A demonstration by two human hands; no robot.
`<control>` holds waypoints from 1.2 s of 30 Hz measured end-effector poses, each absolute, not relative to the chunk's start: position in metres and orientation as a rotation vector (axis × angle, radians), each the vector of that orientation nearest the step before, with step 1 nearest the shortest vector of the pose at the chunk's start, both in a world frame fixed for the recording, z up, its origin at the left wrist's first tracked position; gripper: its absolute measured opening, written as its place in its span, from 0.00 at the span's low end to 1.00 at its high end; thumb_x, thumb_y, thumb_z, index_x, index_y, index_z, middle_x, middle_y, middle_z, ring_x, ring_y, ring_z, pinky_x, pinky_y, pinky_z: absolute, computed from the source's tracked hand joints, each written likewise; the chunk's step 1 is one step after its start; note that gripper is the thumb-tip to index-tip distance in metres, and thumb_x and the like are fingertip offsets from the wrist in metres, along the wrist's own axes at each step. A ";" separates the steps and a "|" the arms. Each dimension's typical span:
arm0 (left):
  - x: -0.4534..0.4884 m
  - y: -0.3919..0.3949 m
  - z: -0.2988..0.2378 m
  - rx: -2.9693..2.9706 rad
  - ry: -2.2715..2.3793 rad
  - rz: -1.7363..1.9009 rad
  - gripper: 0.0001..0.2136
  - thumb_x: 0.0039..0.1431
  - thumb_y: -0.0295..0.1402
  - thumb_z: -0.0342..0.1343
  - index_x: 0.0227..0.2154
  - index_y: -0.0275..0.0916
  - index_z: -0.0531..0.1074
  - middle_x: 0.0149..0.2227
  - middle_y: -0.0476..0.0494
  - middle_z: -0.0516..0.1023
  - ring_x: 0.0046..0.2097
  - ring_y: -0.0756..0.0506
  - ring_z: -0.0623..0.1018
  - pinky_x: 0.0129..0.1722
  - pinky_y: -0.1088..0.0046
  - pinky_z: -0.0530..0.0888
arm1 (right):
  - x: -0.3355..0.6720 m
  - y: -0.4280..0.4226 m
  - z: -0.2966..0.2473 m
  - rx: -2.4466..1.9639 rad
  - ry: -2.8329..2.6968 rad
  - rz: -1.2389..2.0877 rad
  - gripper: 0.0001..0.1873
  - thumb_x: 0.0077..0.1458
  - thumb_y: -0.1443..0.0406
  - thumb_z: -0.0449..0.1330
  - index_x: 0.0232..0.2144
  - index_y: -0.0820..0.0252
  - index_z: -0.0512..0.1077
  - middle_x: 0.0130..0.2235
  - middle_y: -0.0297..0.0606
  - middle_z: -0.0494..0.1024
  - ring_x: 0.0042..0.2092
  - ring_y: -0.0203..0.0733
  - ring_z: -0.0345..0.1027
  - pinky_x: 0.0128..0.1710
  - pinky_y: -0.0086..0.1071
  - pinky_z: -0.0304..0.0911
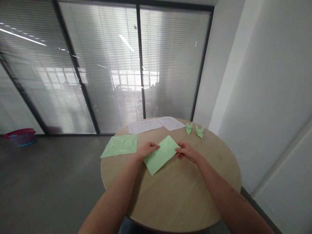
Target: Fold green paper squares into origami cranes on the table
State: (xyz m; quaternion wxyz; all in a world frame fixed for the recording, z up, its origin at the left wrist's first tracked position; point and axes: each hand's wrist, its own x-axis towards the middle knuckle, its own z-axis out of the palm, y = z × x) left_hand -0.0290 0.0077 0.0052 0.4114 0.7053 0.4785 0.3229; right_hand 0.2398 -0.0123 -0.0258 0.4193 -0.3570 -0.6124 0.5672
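A light green folded sheet of paper (161,155) lies on the round wooden table (180,188), turned at an angle. My left hand (147,149) rests on its left edge with the fingers curled over the paper. My right hand (187,151) pinches its right edge, fingers closed on the paper. Both forearms reach in from the bottom of the view.
A second green sheet (120,145) hangs over the table's left edge. Two white printed pages (156,124) lie at the far side. Two small green folded paper figures (195,129) stand at the far right. A red basket (20,136) sits on the floor by the glass wall.
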 end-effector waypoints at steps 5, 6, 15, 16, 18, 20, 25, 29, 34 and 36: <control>-0.030 0.011 0.004 1.795 1.222 0.822 0.19 0.48 0.50 0.59 0.22 0.36 0.77 0.21 0.47 0.74 0.24 0.48 0.69 0.23 0.74 0.61 | 0.239 -0.011 -0.024 -0.847 -1.498 1.363 0.31 0.45 0.60 0.68 0.53 0.56 0.72 0.43 0.41 0.80 0.36 0.38 0.73 0.31 0.27 0.69; -0.030 0.012 0.004 1.806 1.231 0.821 0.19 0.49 0.50 0.59 0.22 0.36 0.77 0.21 0.47 0.74 0.24 0.48 0.69 0.23 0.74 0.61 | 0.238 -0.010 -0.025 -0.842 -1.483 1.354 0.31 0.45 0.60 0.68 0.54 0.56 0.72 0.43 0.41 0.80 0.37 0.38 0.73 0.31 0.27 0.69; -0.028 0.011 0.004 1.761 1.222 0.822 0.19 0.51 0.50 0.58 0.24 0.36 0.76 0.22 0.47 0.74 0.24 0.48 0.69 0.24 0.73 0.62 | 0.236 0.001 -0.033 -0.938 -1.331 1.251 0.21 0.47 0.57 0.67 0.44 0.59 0.77 0.41 0.42 0.81 0.34 0.39 0.74 0.30 0.29 0.71; -0.027 0.011 0.004 1.751 1.214 0.820 0.19 0.50 0.50 0.58 0.24 0.35 0.76 0.23 0.47 0.74 0.24 0.48 0.69 0.24 0.73 0.63 | 0.236 0.001 -0.033 -0.941 -1.327 1.252 0.21 0.47 0.57 0.67 0.43 0.60 0.78 0.41 0.43 0.81 0.34 0.39 0.74 0.30 0.29 0.71; -0.026 0.010 0.004 1.735 1.213 0.819 0.19 0.49 0.49 0.60 0.24 0.35 0.76 0.23 0.47 0.74 0.24 0.48 0.70 0.25 0.73 0.63 | 0.235 0.001 -0.033 -0.943 -1.328 1.262 0.20 0.47 0.57 0.67 0.43 0.60 0.77 0.41 0.43 0.81 0.35 0.39 0.74 0.30 0.29 0.71; -0.026 0.010 0.004 1.731 1.227 0.820 0.18 0.48 0.49 0.60 0.24 0.35 0.75 0.22 0.48 0.73 0.24 0.49 0.69 0.25 0.74 0.63 | 0.234 -0.001 -0.031 -0.949 -1.328 1.273 0.21 0.48 0.58 0.67 0.44 0.61 0.77 0.41 0.44 0.81 0.35 0.39 0.74 0.30 0.28 0.71; -0.026 0.011 0.004 1.712 1.245 0.799 0.18 0.49 0.49 0.60 0.25 0.35 0.75 0.23 0.49 0.72 0.24 0.50 0.68 0.25 0.74 0.62 | 0.233 -0.002 -0.030 -0.991 -1.293 1.281 0.17 0.51 0.59 0.65 0.41 0.64 0.76 0.40 0.45 0.80 0.34 0.37 0.74 0.28 0.27 0.70; -0.025 0.010 0.002 1.703 1.225 0.769 0.19 0.49 0.49 0.61 0.27 0.35 0.76 0.23 0.49 0.73 0.25 0.49 0.70 0.25 0.74 0.63 | 0.231 -0.002 -0.030 -1.008 -1.278 1.299 0.15 0.53 0.59 0.64 0.38 0.64 0.76 0.38 0.45 0.80 0.33 0.37 0.74 0.28 0.27 0.71; -0.021 0.009 -0.001 1.707 1.194 0.748 0.20 0.49 0.50 0.61 0.28 0.34 0.77 0.25 0.46 0.76 0.25 0.49 0.71 0.24 0.74 0.63 | 0.227 -0.008 -0.028 -1.028 -1.317 1.343 0.13 0.53 0.59 0.63 0.36 0.65 0.75 0.34 0.43 0.79 0.32 0.38 0.74 0.27 0.27 0.69; -0.020 0.010 -0.003 1.693 1.197 0.739 0.19 0.49 0.49 0.61 0.28 0.33 0.77 0.25 0.46 0.76 0.24 0.49 0.71 0.24 0.74 0.63 | 0.225 -0.010 -0.027 -1.028 -1.329 1.354 0.13 0.53 0.60 0.63 0.36 0.65 0.75 0.33 0.43 0.79 0.31 0.37 0.74 0.26 0.27 0.69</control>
